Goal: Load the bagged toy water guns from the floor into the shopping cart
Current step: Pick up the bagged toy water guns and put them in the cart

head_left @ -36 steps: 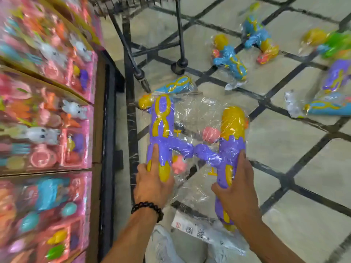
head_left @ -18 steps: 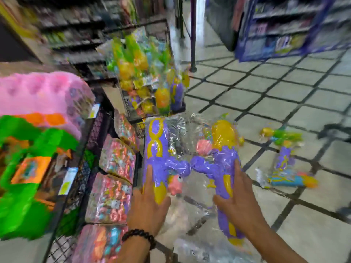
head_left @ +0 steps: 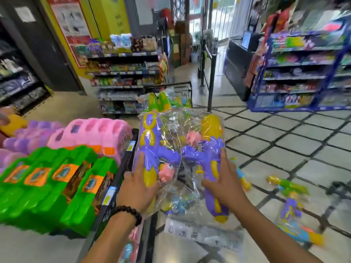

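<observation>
Two bagged guns: both purple-and-yellow toy water guns are held up in front of the chest, side by side in clear crinkled plastic, their nozzles pointing away from the person.
Left hand (head_left: 137, 188): grips the lower yellow end of the left water gun (head_left: 150, 147), thumb up along the purple body, fingers curled round the underside; a black bead bracelet (head_left: 127, 212) sits on the wrist.
Right hand (head_left: 225, 184): holds the right water gun (head_left: 211, 141) by its purple middle, fingers wrapped over the bag and thumb along the side.
Pink pieces: a small pink figure (head_left: 165, 172) lies inside the left bag near the handle.
Shopping cart (head_left: 187, 92): stands just beyond the held guns, its dark wire rim showing, with green and yellow bagged water guns (head_left: 161, 100) piled inside.
Floor (head_left: 284, 149): pale tiles with dark joints; more bagged water guns lie to the right, one green-and-yellow (head_left: 290, 186) and one purple (head_left: 289, 208), well apart from the hands.
Left side: a shelf carries green toy packs (head_left: 47, 186) and pink ones (head_left: 95, 133), blurred.
Background: store shelving (head_left: 123, 73) and a blue display rack (head_left: 303, 73), blurred.
</observation>
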The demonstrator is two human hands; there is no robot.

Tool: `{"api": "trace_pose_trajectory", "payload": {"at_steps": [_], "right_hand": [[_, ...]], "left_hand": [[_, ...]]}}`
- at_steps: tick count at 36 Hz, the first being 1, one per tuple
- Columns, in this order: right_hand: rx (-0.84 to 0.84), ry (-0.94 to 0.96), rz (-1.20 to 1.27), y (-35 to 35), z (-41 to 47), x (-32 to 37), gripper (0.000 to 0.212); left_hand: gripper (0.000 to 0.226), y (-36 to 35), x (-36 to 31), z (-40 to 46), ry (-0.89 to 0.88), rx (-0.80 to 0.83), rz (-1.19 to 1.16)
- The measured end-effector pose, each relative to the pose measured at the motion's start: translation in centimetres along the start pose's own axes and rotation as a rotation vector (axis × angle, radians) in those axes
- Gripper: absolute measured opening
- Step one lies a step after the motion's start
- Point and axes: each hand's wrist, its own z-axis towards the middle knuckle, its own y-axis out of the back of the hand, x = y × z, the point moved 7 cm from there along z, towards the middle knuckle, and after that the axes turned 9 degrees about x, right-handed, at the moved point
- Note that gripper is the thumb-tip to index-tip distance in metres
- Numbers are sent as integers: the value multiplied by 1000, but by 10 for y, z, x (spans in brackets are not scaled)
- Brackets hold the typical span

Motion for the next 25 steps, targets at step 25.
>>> {"api": "trace_pose_trajectory", "payload": {"at_steps": [25], "right_hand": [[116,-46,-59,-101,119,58,125]], "left_hand": [[111,29,109,107,47,93,-99]]}}
